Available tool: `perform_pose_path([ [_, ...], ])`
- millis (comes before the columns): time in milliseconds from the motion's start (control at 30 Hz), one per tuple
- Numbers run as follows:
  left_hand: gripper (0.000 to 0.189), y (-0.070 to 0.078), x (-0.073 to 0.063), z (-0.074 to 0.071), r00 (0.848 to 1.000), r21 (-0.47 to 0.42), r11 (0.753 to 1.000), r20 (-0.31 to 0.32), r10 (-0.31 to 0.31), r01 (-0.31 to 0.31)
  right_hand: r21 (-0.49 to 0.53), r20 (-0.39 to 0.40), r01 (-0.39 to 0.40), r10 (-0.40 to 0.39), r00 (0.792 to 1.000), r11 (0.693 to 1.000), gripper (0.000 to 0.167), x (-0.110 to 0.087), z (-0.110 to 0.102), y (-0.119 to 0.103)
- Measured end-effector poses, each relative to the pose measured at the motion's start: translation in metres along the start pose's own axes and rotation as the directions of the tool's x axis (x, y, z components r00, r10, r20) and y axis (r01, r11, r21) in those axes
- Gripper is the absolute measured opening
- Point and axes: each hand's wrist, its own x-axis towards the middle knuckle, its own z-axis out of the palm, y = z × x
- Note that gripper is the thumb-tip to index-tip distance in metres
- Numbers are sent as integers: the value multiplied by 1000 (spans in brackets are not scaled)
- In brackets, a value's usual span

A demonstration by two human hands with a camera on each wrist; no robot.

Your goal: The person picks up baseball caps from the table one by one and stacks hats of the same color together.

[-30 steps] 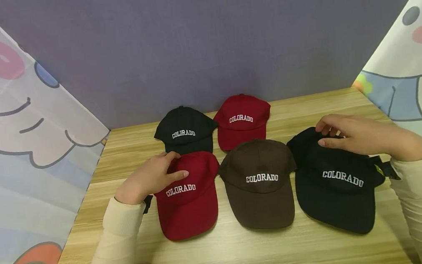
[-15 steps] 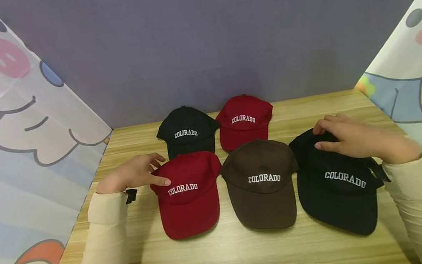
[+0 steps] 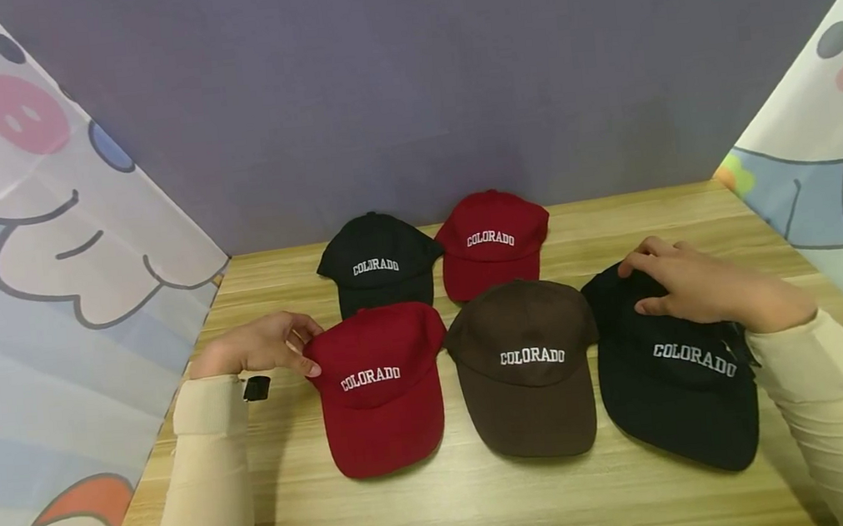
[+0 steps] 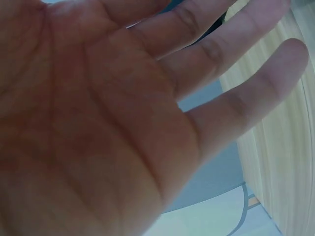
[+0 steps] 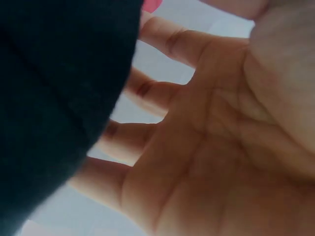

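Observation:
In the head view my left hand [image 3: 259, 344] is at the left side of the front red cap [image 3: 381, 400], thumb tip at the crown's edge. The left wrist view shows this palm [image 4: 113, 118] with its fingers spread and nothing in it. My right hand [image 3: 709, 284] lies over the back of the crown of the large black cap [image 3: 675, 408], fingers lightly bent. In the right wrist view the black cap's dark fabric [image 5: 59, 88] hides those fingertips, and the palm [image 5: 211, 137] stands off it. Between these caps lies a brown cap [image 3: 532, 412].
Behind the front row lie a smaller dark cap [image 3: 375, 246] and another red cap [image 3: 493, 223]. All rest on a wood-grain table [image 3: 504, 515]. A grey wall [image 3: 406, 89] stands at the back, with cartoon-printed cloths [image 3: 35, 230] at both sides.
My left hand has drawn back leftward from over the front red cap's crown to its left edge. The right hand has shifted slightly left over the black cap. The caps lie as before.

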Motion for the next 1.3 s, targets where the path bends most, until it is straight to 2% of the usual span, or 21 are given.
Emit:
perform_pose_path([
  [200, 43, -4, 1, -1, 999, 4, 999, 3, 45, -45, 17, -8, 9, -9, 1000, 1000, 46, 1, 2, 7],
  [467, 31, -4, -1, 0, 999, 33, 999, -10, 31, -31, 15, -25, 29, -29, 999, 999, 47, 2, 3, 16],
  [667, 23, -2, 0, 2, 998, 27, 998, -31, 59, -58, 20, -35, 42, -42, 999, 999, 47, 2, 2, 19],
  [833, 21, 0, -1, 2, 997, 33, 998, -39, 60, -59, 15, -14, 45, -45, 999, 999, 48, 4, -4, 20],
  [1067, 17, -1, 2, 2, 996, 36, 997, -39, 75, -74, -3, 1, 84, -84, 996, 996, 41, 20, -24, 12],
  [1300, 12, -4, 5, 3, 996, 29, 996, -34, 85, -84, 54, 13, 109, -109, 994, 993, 30, 45, -40, -10],
])
